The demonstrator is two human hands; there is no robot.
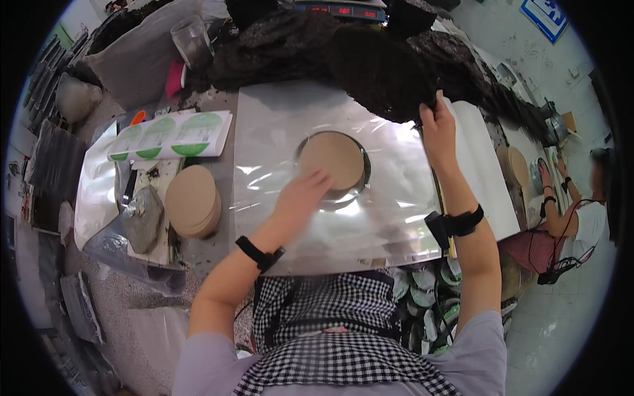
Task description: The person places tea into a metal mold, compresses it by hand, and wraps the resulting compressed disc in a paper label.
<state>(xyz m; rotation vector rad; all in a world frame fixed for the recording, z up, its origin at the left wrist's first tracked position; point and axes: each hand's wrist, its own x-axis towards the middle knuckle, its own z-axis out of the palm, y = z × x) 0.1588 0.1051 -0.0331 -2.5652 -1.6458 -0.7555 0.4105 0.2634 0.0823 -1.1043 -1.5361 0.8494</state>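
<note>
A round brown cardboard disc (331, 160) lies in front of me over a slightly larger dark-rimmed round opening or dish (366, 173), on shiny clear plastic film (277, 125). My left hand (300, 201) rests its fingers on the disc's lower left part; they look laid over it, a little blurred, with the thumb hidden. Up at the right, my right hand (441, 129) pinches the edge of a thin, round black sheet (380, 76) that looks like dried seaweed. That sheet is tilted up beside the dark heap behind it.
A stack of brown discs (193, 201) stands left, by a grey plastic-wrapped lump (142, 221) and green-printed label sheets (172, 135). Black seaweed heaps (277, 49) and a digital scale (340, 11) line the back. A clear jar (191, 41) stands back left. A co-worker (574, 218) works far right.
</note>
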